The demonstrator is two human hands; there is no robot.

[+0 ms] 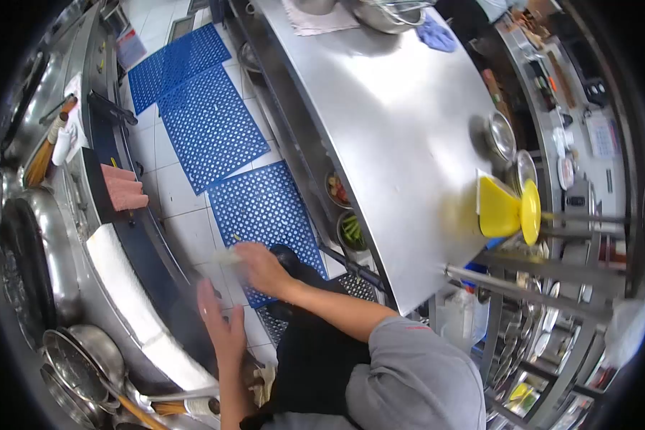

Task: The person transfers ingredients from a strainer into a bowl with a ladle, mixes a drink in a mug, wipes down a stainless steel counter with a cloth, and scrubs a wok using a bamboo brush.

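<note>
My left hand (223, 326) is raised near the edge of the stove counter, its fingers apart and nothing in them. Above and to the right of it, over the blue perforated mat (261, 215), is my right hand (259, 269), with its fingers bent. A pale, blurred object (224, 259) shows at the fingertips of my right hand; motion smears it. White folded cloths (125, 283) lie along the counter edge to the left. A pink cloth (124, 188) hangs over the same edge farther up.
A steel table (401, 143) stands to the right, with yellow containers (499, 208) and a metal bowl (500, 136). Bowls of vegetables (351, 231) sit on its lower shelf. Pans and a strainer (72, 362) are at the lower left. Dark-clothed person (466, 18) at the top.
</note>
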